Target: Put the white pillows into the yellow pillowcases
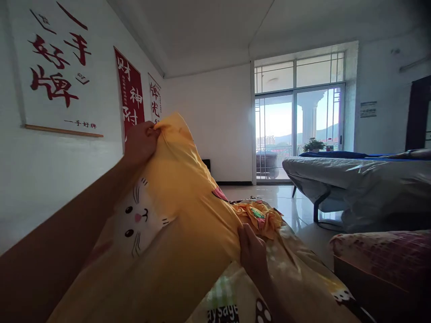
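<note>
The left hand [141, 144] is raised high near the wall, fingers pinched shut on the top corner of a yellow pillow [188, 211] in a cat-face pillowcase, while the right hand [253, 256] sits lower, closed around the bunched, crumpled end of the fabric [261, 217] where the case gathers. The pillow hangs slanted between the two hands — upper end by the left, lower end by the right — above a patterned quilt [296, 273] that lies spread beneath it. It looks light and soft, with the cloth creasing wherever fingers press, so it will likely sag and fold rather than hold shape; thin cotton of this kind probably slides over the filling. The corners and the gathered open end seem the surest places to grip — a pinch on the flat middle would catch only loose cloth. Red calligraphy scrolls [130, 92] hang on the wall just behind the left hand, and a covered bed [357, 179] stands well apart, near the glass balcony doors [296, 130].
</note>
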{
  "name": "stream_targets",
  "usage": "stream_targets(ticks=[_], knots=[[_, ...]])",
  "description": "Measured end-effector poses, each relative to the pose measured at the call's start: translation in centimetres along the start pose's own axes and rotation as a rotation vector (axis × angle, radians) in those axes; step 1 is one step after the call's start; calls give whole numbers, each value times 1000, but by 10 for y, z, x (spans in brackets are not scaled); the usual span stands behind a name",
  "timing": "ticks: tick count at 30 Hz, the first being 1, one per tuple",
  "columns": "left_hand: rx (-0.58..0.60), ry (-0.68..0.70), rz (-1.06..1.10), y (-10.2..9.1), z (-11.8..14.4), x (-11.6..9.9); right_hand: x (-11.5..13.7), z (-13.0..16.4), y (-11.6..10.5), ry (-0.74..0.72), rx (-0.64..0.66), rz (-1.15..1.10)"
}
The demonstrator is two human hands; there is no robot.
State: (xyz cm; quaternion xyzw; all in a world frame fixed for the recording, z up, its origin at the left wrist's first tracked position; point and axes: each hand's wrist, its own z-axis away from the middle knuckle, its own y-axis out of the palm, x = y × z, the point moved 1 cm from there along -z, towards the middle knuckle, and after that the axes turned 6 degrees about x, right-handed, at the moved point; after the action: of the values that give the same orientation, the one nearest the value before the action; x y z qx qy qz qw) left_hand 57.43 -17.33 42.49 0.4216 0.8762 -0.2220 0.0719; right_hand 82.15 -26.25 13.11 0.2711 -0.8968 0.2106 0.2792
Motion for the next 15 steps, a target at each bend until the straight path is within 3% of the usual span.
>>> stream_targets(ticks=[3, 7, 11, 15], knots=[[-81, 6, -30, -20, -2, 3, -2, -14, 8, -86, 48, 62], [-147, 96, -105, -37, 5, -2, -11, -42, -6, -189, 113, 141], [-308, 199, -234, -57, -3, -25, -3, -75, -18, -232, -24, 200], [-410, 328, -287, -72, -21, -50, 9, -102, -21, -295, 71, 286]])
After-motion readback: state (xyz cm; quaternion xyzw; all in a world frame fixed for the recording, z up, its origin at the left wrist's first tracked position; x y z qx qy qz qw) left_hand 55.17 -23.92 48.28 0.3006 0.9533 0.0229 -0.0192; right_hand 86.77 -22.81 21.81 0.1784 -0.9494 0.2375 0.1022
